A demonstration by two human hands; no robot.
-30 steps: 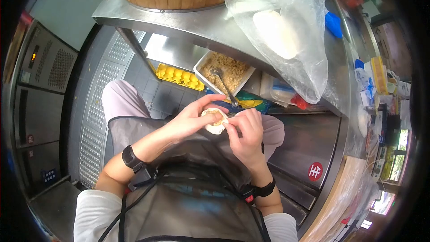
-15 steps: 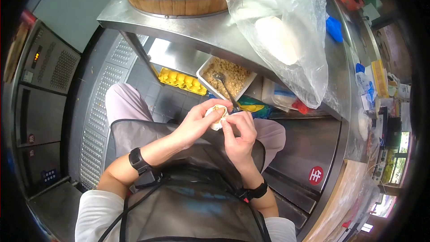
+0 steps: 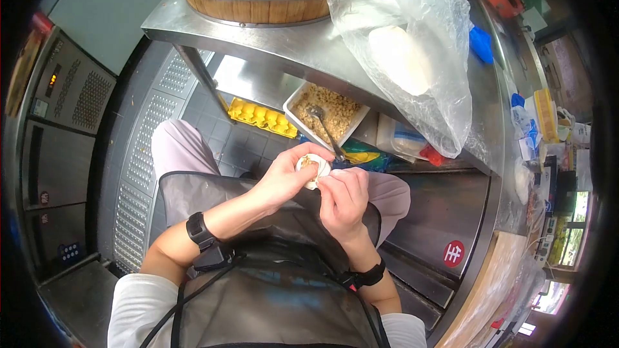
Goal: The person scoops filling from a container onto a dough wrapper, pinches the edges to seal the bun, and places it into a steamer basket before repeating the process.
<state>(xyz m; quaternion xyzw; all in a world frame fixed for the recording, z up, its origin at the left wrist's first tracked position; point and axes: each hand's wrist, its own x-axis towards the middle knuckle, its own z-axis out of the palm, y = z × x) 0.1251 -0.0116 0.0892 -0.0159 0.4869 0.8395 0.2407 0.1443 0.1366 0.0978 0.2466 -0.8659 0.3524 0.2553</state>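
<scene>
Cupped in my left hand (image 3: 290, 174) is a small round piece of white dough (image 3: 320, 162) with brownish filling showing in its middle, and my left thumb presses on the filling. My right hand (image 3: 343, 198) has its thumb and fingers pinched on the dough's right edge. Just beyond both hands, a white tub (image 3: 295, 118) of crumbly filling (image 3: 338, 106) stands on the lower shelf, with a dark-handled spoon (image 3: 327, 130) in it.
On the steel table (image 3: 271, 44) ahead stand a wooden steamer (image 3: 258, 10) with white buns and a plastic bag (image 3: 445, 58) holding a large lump of dough (image 3: 400, 58). A yellow egg tray (image 3: 261, 118) lies left of the tub. Steel cabinets (image 3: 71, 90) stand at the left.
My right fingers have curled in closer on the dough's edge. The dough has turned slightly in my left hand, and its opening shows more.
</scene>
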